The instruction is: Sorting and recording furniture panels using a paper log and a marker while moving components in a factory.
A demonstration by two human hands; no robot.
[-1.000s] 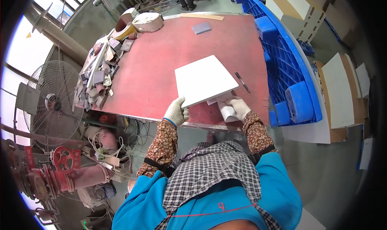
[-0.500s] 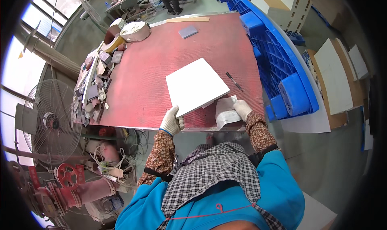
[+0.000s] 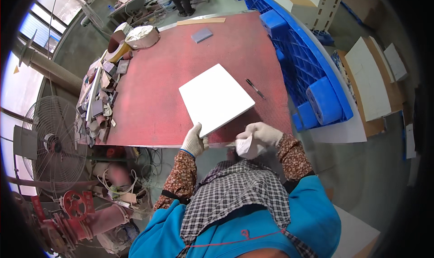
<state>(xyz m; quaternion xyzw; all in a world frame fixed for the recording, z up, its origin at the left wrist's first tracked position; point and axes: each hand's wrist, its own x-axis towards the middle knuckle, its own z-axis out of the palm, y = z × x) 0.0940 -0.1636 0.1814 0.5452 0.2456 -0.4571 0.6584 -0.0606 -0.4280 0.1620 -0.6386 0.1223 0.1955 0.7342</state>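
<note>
A square white panel (image 3: 217,97) lies over the red textured tabletop (image 3: 149,95), one corner towards me. My left hand (image 3: 195,141), in a white knitted glove, grips that near corner, thumb on top and fingers beneath. My right hand (image 3: 264,133), gloved too, is closed on a crumpled white sheet (image 3: 247,148) at the table's front edge. Whether that sheet is cloth or paper I cannot tell. Its lower end hangs past the edge, apart from the panel. To the panel's right rests a dark pen (image 3: 256,89).
Sanding blocks and scraps (image 3: 101,99) crowd the left edge, near a white roll (image 3: 142,36). A grey pad (image 3: 201,35) and wooden strip (image 3: 201,21) lie far back. A blue plastic pallet (image 3: 303,54) borders the right side. A large fan (image 3: 52,140) stands left.
My right hand has drawn the white sheet off the tabletop, left and towards me, and it is now bunched up. My left hand stays on the panel's corner.
</note>
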